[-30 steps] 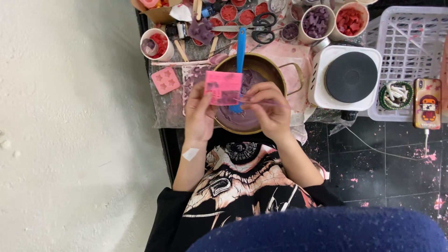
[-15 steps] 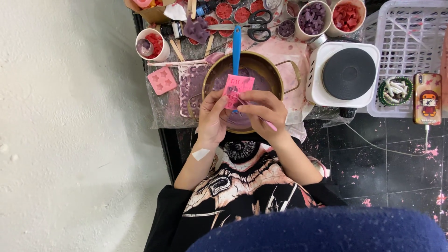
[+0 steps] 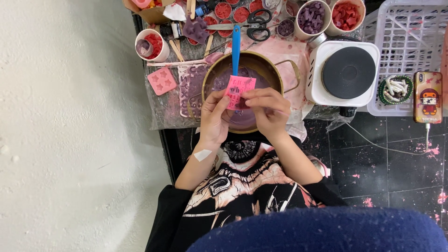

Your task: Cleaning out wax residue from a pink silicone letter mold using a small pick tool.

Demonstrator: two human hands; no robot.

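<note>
Right over the round metal pot (image 3: 242,91) I've got both hands up close together, and between them sits a small pink mould (image 3: 239,91), tilted so its face shows dark marks I can't read as shapes from here. My left hand (image 3: 212,119) pinches its left edge with thumb and fingertips, and my right hand (image 3: 266,109) clamps the right edge, fingers curled over it, so both are closed on the one piece. I'd judge it light and rubbery, the sort that bends when pressed, so a hold by the opposite rims looks right; any residue could make it slick. Just beyond my fingers a blue spatula (image 3: 236,44) handle sticks out from behind the mould, its blade hidden. To the left of my left hand lies a second pink mould with star hollows (image 3: 162,80) on the tabletop (image 3: 168,112). Off to the right of my right hand stands a white hotplate (image 3: 345,72). What's in the pot under my hands is mostly covered; I see only purplish colour, and the mould's underside is out of view.
</note>
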